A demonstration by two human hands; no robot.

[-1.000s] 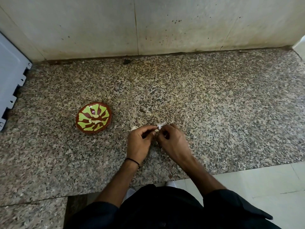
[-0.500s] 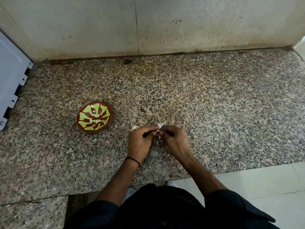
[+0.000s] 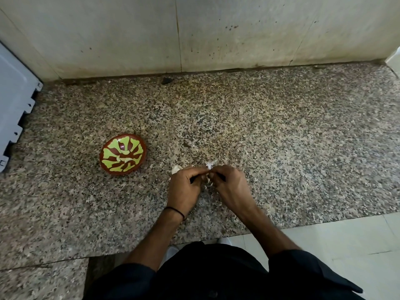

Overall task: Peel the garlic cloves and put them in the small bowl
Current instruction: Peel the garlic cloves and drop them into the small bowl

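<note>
My left hand (image 3: 184,189) and my right hand (image 3: 229,185) meet over the speckled granite counter (image 3: 281,148), fingertips together, pinching a garlic clove (image 3: 208,179) between them. Its white papery skin (image 3: 211,164) sticks up above my fingers and curls below them. Most of the clove is hidden by my fingers. Another pale garlic piece (image 3: 175,169) lies on the counter just behind my left hand. The small red bowl (image 3: 122,154) with a green pattern sits to the left of my hands, with a few pale pieces inside.
A stained wall (image 3: 194,33) rises at the back of the counter. A grey-white appliance panel (image 3: 15,109) stands at the left edge. The counter's front edge drops to a white tiled floor (image 3: 346,245) at lower right.
My hands stay in the same spot; the fingers have shifted slightly on the clove, and more loose skin shows beneath them.
</note>
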